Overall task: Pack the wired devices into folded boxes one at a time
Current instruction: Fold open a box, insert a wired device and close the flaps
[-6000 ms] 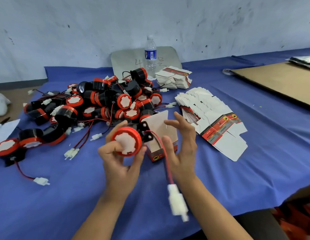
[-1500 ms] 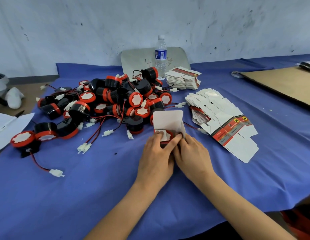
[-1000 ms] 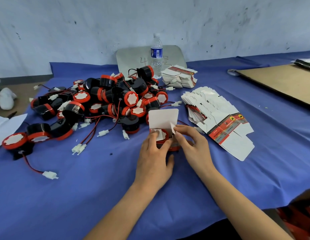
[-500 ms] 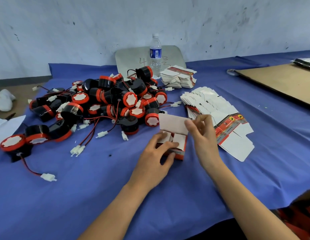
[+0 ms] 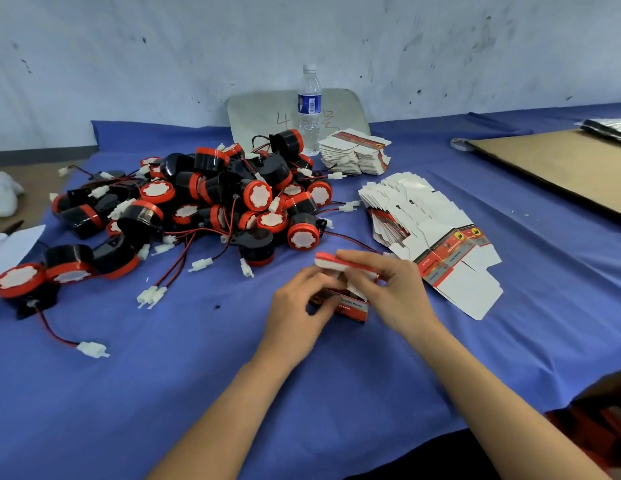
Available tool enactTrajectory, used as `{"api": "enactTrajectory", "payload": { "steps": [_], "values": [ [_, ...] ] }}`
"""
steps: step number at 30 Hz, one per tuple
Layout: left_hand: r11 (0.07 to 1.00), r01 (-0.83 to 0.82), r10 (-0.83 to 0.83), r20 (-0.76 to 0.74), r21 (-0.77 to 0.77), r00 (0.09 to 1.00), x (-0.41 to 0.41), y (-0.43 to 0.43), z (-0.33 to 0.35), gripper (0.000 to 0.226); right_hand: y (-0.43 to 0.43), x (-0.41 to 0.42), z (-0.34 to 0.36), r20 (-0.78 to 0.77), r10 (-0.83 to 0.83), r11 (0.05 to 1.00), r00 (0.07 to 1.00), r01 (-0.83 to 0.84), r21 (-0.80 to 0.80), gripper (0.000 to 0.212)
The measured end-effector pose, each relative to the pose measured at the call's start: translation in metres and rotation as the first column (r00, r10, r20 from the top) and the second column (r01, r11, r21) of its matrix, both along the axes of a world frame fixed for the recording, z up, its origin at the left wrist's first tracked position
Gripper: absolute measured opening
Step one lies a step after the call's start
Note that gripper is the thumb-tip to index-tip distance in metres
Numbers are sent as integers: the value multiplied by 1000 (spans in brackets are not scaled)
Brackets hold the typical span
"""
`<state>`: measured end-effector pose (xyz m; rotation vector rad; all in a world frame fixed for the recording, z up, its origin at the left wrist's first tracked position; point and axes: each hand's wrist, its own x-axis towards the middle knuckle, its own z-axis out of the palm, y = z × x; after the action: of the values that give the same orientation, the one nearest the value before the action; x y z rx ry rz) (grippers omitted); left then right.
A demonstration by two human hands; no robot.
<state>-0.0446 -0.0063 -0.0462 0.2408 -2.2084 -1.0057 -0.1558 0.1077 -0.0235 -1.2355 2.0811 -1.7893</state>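
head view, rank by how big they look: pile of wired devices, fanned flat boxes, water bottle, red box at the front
1. pile of wired devices, by far the widest spread
2. fanned flat boxes
3. water bottle and red box: look alike; the box is nearer and partly covered, so unranked

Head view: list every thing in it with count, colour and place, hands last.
box: one, red and white, on the cloth between the hands
wired devices: tangled pile, too many to count, black and red, left of centre
fanned blanks: many, white and red, right of the pile
stacked blanks: one stack, white and red, beside the bottle
water bottle: one, clear, blue label, by the wall
cardboard sheet: one, brown, far right
cloth: one, blue, covering the table
left hand: grips the box
right hand: pinches the box's lid
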Motion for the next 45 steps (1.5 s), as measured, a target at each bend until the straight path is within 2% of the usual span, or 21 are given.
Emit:
{"api": "enactTrajectory", "payload": {
  "steps": [1, 3, 5, 9, 11, 15, 18, 20, 25, 35, 45],
  "values": [
    [990, -18, 21, -18, 138, 1000, 2, -2, 1, 23, 2, 2, -5, -34, 10, 1000, 999, -9, 24, 28],
    [914, -26, 39, -23, 404, 999, 4, -3, 2, 36, 6, 6, -15, -130, 31, 996, 991, -19, 88, 27],
    [888, -31, 51, -32, 459, 998, 5, -2, 0, 41, 7, 5, -21, -175, 31, 994, 984, -12, 108, 27],
    [845, 13, 32, -75, 535, 997, 4, -4, 1, 30, 5, 6, -23, -363, -40, 995, 931, 70, 69, 24],
    [817, -1, 39, -54, 577, 998, 4, -8, 1, 23, 5, 8, -23, -406, -72, 995, 911, 93, 34, 24],
    [828, 19, 10, -49, 560, 999, 4, -7, 2, 24, 6, 9, -23, -465, -131, 990, 876, 143, -10, 25],
    [828, 14, 14, -46, 560, 999, 5, -6, 3, 34, 5, 9, -24, -597, -139, 984, 790, 178, 6, 24],
    [848, 12, 10, -39, 530, 999, 4, -6, 4, 29, 6, 9, -25, -627, -138, 982, 767, 186, 11, 24],
    [853, -1, 17, -27, 521, 999, 3, -8, 3, 26, 6, 9, -24, -564, -145, 984, 813, 176, 0, 21],
    [873, 13, -18, 5, 488, 1000, 2, -14, 3, 27, 13, 7, -19, -393, -13, 996, 919, 48, 80, 26],
    [931, 18, -25, 12, 365, 1000, 3, -24, 3, 31, 13, 6, -14, -412, 37, 995, 910, 7, 104, 20]
  ]
}}
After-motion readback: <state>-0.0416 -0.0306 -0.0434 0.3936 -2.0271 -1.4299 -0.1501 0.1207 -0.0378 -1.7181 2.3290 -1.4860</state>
